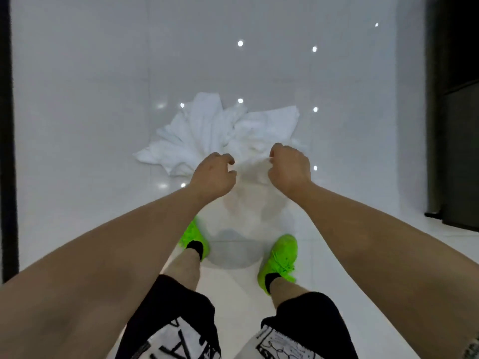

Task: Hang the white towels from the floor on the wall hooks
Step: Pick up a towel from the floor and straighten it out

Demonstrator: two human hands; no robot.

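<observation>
Right, you're bent over the glossy white floor (77,125) with both arms stretched down and forward. Far left, a dark vertical edge (5,125) runs up the frame. Next comes the heap of white towels (207,128), crumpled on the tiles just beyond your hands, its folds fanning out to the left and far side. Your left hand (212,173) hovers at the near edge of the heap, fingers loosely curled, nothing clearly caught in them yet. Your right hand (289,164) is curled tighter and seems to be pinching a fold of towel at its near edge, though white cloth against white floor makes the grip hard to confirm. Below, your green shoes (280,257) stand on the tiles near you. Far right, a dark panel (453,112) stands against the wall.

By my reading, you're at the very start: the towels all look to be down on the floor, none lifted clear, and no wall hooks show in this view. Gathering, carrying and hanging all remain to be done.
</observation>
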